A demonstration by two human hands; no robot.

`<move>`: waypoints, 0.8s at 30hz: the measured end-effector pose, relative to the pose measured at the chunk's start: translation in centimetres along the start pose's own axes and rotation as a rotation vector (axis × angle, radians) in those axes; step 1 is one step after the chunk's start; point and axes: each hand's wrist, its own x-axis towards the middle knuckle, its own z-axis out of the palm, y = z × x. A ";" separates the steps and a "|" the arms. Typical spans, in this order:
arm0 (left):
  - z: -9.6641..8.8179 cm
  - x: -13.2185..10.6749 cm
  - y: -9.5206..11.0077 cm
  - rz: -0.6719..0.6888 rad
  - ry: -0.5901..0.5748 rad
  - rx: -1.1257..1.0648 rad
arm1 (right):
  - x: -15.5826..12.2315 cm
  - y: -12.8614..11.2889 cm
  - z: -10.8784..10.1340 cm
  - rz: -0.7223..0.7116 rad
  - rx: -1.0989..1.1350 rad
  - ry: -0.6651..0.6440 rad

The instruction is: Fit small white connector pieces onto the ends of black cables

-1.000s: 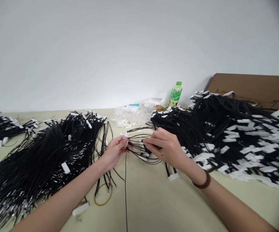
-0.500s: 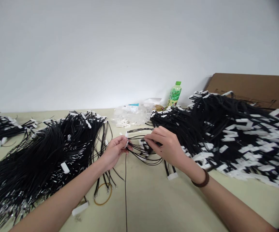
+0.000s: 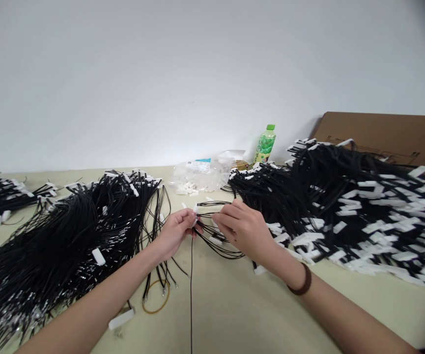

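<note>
Pinched between the fingertips of my left hand (image 3: 179, 227) is a white connector (image 3: 195, 210), with several thin black wires (image 3: 221, 249) curving out of it to the right. One black wire (image 3: 191, 295) hangs from it straight down towards the table's front edge. My right hand (image 3: 247, 228) is closed, thumb and forefinger together, at the upper wires just right of the connector. It appears to grip a black wire; the exact contact is hidden behind the fingers. Another white connector (image 3: 215, 239) shows among the looped wires below.
Black wires with bare metal ends (image 3: 72, 226) lie heaped at left, wires with white connectors (image 3: 345, 206) at right. A clear bag of white connectors (image 3: 197, 179), a green-capped bottle (image 3: 266, 143) and cardboard (image 3: 382, 135) stand by the wall. A yellow rubber band (image 3: 156, 310) lies front left.
My right hand has moved left and slightly down, closer to the white connector. My left hand has shifted very slightly right and keeps its pinch on the connector.
</note>
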 end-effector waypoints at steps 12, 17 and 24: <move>0.0 -0.1 0.0 -0.016 -0.065 0.074 | -0.4 -0.7 1.1 -0.015 -0.002 0.034; -0.1 -0.1 -0.2 -0.017 -0.089 0.088 | -0.5 -0.7 1.5 -0.004 -0.005 0.034; -0.1 -0.1 -0.3 -0.012 -0.097 0.094 | -0.6 -0.6 1.8 0.012 0.017 0.020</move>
